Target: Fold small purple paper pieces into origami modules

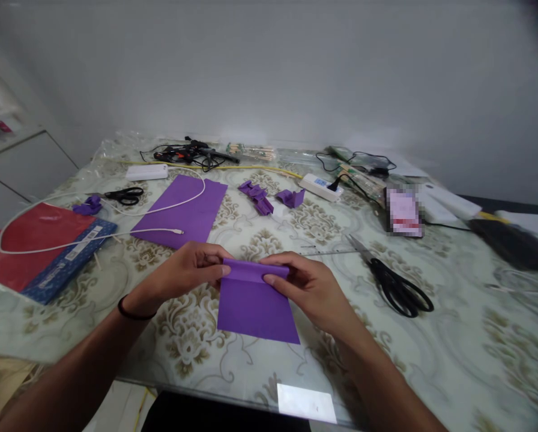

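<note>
My desk [458,360] (floral-patterned, glossy): black-handled scissors [379,270] on my right, purple sheet [194,217] left, folded purple pieces [256,197] mid, white power strip [314,185] near those.

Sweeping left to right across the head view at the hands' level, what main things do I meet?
Red-and-blue packet → left hand → folded purple paper → right hand → open scissors → dark flat item.

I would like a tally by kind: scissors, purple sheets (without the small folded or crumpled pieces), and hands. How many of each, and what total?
Scissors: 2 (left-side scissors, right-side scissors)
Purple sheets: 2 (larger sheet, held sheet)
Hands: 2 (left hand, right hand)
Total: 6
</note>
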